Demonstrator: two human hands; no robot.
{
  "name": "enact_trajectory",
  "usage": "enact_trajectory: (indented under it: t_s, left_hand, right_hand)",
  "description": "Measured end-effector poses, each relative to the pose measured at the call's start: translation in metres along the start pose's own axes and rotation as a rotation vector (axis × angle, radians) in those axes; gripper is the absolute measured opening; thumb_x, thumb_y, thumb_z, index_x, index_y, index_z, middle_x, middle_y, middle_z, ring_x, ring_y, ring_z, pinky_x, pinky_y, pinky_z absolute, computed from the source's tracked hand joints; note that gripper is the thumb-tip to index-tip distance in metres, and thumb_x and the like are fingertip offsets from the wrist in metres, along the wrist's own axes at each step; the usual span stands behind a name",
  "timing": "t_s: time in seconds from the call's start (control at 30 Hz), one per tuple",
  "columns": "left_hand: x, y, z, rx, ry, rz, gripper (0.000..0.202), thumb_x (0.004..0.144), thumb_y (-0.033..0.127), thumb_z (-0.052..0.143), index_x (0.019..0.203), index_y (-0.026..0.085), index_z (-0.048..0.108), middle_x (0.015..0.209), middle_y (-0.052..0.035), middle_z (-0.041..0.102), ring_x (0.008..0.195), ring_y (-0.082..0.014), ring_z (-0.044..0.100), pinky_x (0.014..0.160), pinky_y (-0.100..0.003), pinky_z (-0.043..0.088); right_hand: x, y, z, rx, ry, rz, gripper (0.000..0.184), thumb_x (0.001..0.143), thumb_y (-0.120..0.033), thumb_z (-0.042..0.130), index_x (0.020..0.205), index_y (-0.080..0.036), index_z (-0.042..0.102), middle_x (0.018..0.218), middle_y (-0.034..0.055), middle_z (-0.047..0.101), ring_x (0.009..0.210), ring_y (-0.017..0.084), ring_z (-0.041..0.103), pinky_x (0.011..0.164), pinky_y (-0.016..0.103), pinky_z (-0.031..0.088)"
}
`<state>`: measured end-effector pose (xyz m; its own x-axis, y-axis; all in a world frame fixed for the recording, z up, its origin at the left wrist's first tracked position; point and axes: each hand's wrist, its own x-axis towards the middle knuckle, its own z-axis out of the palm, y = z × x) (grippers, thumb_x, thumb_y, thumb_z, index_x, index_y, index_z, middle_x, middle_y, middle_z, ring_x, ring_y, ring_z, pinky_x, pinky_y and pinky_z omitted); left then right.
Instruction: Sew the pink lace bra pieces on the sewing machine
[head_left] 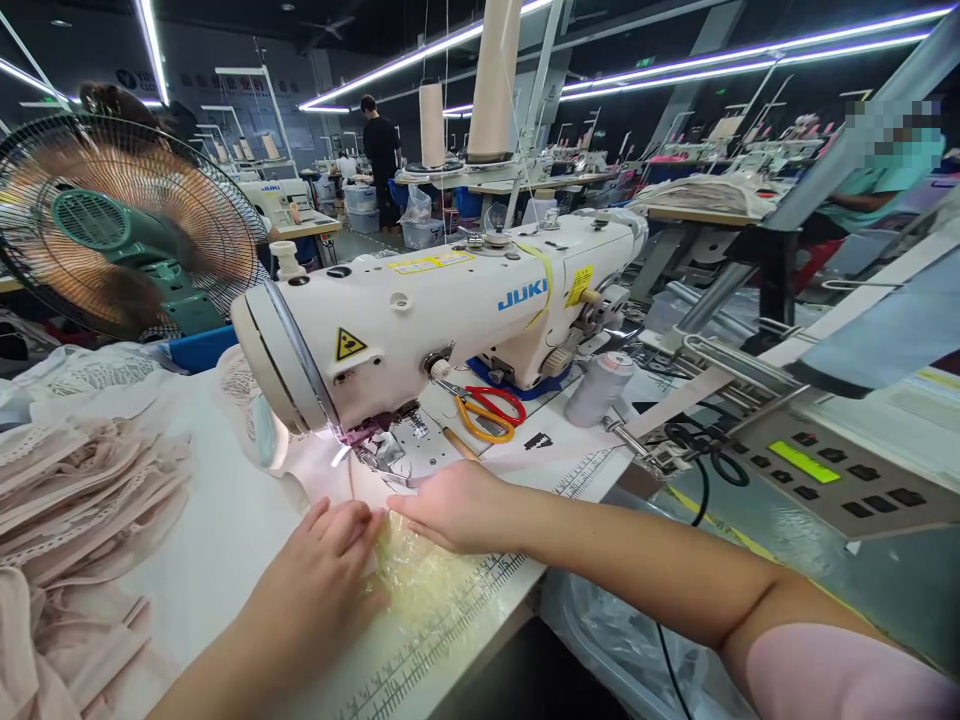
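Both hands pressed flat, palms down, fingers stretched and not clamped on anything: left hand (330,550) and right hand (450,505) side by side, fingertips nearly touching, on a small piece of pale yellow lace (416,575). Lace lying on the white surface (225,530) directly under and between the hands, its far edge pointing toward the presser foot (379,450), just beyond the fingertips. Above the foot, the head of the white sewing machine (420,310). Whether the lace already sits under the needle: cannot tell, too small and partly hidden.

Judged step: lining up and holding the lace flat, just before or at the start of a seam. Next move probably calling for a slow, even push forward with both hands, fingertips kept away from the needle and the thin lace kept without wrinkles.

Beyond the right hand, scissors (487,410) with red and orange handles, resting on the machine bed. Further right, a grey thread cone (600,388) lying on its side, then a control panel (832,475) with a green display. Left of the left hand, a stack of pinkish lace pieces (82,500). Far behind that, a standing fan (120,230). In the background, other machines and a person in dark clothes, well apart.
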<state>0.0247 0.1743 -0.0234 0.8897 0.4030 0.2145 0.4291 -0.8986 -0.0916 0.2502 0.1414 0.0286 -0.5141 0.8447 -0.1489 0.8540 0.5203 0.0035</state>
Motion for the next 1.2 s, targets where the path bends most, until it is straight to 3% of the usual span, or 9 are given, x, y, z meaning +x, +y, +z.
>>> enact_trajectory:
  t_s: [0.17, 0.37, 0.6, 0.83, 1.0, 1.1, 1.2]
  left_hand:
    - [0.002, -0.008, -0.002, 0.029, 0.004, 0.052, 0.05, 0.086, 0.046, 0.049, 0.129, 0.019, 0.051, 0.13, -0.009, 0.057, 0.114, -0.0275, 0.054, 0.102, -0.048, 0.038]
    - [0.014, -0.017, -0.018, 0.073, -0.097, 0.057, 0.048, 0.089, 0.046, 0.045, 0.124, 0.016, 0.056, 0.128, -0.0111, 0.06, 0.111, -0.0291, 0.059, 0.093, -0.051, 0.047]
    - [0.016, -0.029, -0.014, 0.053, -0.138, -0.013, 0.046, 0.09, 0.042, 0.044, 0.127, 0.016, 0.054, 0.133, -0.0124, 0.056, 0.116, -0.0304, 0.056, 0.094, -0.055, 0.047]
    - [0.017, -0.043, -0.009, 0.04, -0.101, -0.051, 0.044, 0.091, 0.041, 0.042, 0.126, 0.017, 0.056, 0.134, -0.0109, 0.056, 0.119, -0.0284, 0.053, 0.098, -0.051, 0.044]
    - [0.018, -0.051, -0.007, 0.077, -0.08, -0.059, 0.045, 0.092, 0.044, 0.039, 0.127, 0.021, 0.057, 0.132, -0.0088, 0.057, 0.116, -0.0285, 0.055, 0.099, -0.051, 0.043]
    - [0.012, -0.057, -0.009, 0.109, -0.057, -0.048, 0.042, 0.093, 0.04, 0.039, 0.125, 0.024, 0.058, 0.131, -0.009, 0.058, 0.117, -0.0313, 0.053, 0.096, -0.052, 0.045]
    - [0.002, -0.064, -0.013, 0.141, -0.014, -0.15, 0.038, 0.09, 0.04, 0.042, 0.12, 0.028, 0.062, 0.133, -0.0121, 0.054, 0.118, -0.0353, 0.051, 0.087, -0.051, 0.05]
  right_hand:
    - [0.003, 0.0, 0.0, -0.007, -0.041, 0.003, 0.035, 0.097, -0.035, 0.035, 0.125, -0.023, 0.051, 0.086, 0.0061, 0.069, 0.074, 0.022, 0.065, 0.054, 0.029, 0.034]
    - [0.014, -0.003, -0.005, 0.001, -0.099, 0.059, 0.041, 0.096, -0.04, 0.036, 0.131, -0.022, 0.046, 0.076, 0.0063, 0.069, 0.071, 0.025, 0.065, 0.052, 0.03, 0.038]
    - [0.026, -0.015, -0.012, 0.08, -0.203, 0.162, 0.059, 0.095, -0.045, 0.04, 0.145, -0.015, 0.031, 0.082, 0.0144, 0.07, 0.083, 0.03, 0.066, 0.061, 0.039, 0.048]
    - [0.02, -0.017, 0.004, 0.066, -0.09, 0.161, 0.061, 0.095, -0.048, 0.038, 0.144, -0.013, 0.032, 0.084, 0.0138, 0.07, 0.079, 0.028, 0.066, 0.055, 0.035, 0.045]
    - [0.009, -0.012, 0.032, 0.08, 0.165, 0.103, 0.05, 0.092, -0.047, 0.043, 0.131, -0.016, 0.048, 0.085, 0.0094, 0.067, 0.08, 0.024, 0.063, 0.057, 0.031, 0.041]
    - [0.005, -0.01, 0.042, 0.107, 0.241, 0.099, 0.044, 0.092, -0.045, 0.044, 0.126, -0.018, 0.051, 0.081, 0.0066, 0.066, 0.076, 0.022, 0.062, 0.059, 0.031, 0.039]
    - [0.005, -0.007, 0.045, 0.135, 0.278, 0.09, 0.039, 0.092, -0.042, 0.043, 0.121, -0.018, 0.054, 0.078, 0.0048, 0.065, 0.072, 0.021, 0.06, 0.057, 0.03, 0.037]
